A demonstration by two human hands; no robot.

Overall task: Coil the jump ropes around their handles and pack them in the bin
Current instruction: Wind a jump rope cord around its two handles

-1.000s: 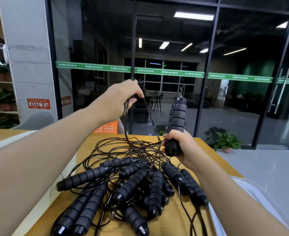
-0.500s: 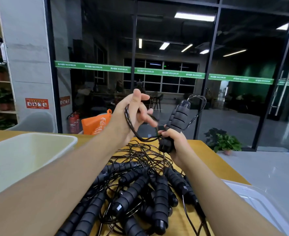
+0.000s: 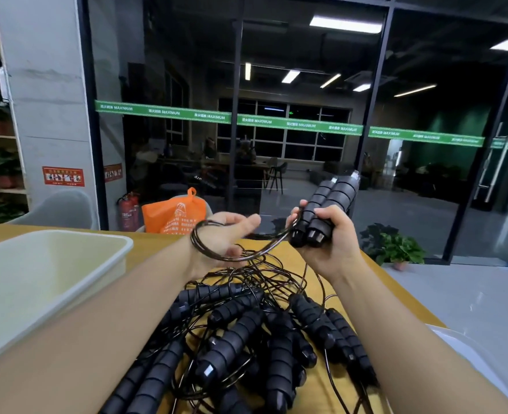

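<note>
The pair of black ribbed foam jump-rope handles (image 3: 326,212) stood side by side in the right hand (image 3: 330,234), whose fingers and thumb were curled round their lower ends, raised above the far part of the tabletop. From the handle ends the thin black rope cord (image 3: 246,254) swept across to the left hand (image 3: 226,237), where several loops lay round the wrist and heel; that hand was spread, palm up, fingers relaxed and pinching nothing.

By the look of it, the step in hand was gathering the cord into a coil, not yet wound onto the handles. The next move would likely call for slipping the loops off the left hand and wrapping them tightly round the two handles, keeping the strand clear of the others below.

Beneath the hands, the heap of black ribbed handles and tangled cords (image 3: 246,339) covered the middle of the yellow wooden tabletop (image 3: 396,294) down to its near edge. The pale cream plastic bin (image 3: 52,264) sat at the left edge, just beside the left forearm, with open air above it for a drop. A white tray rim (image 3: 468,345) showed at the right edge. Snagging a neighbouring cord seemed the main risk.
</note>
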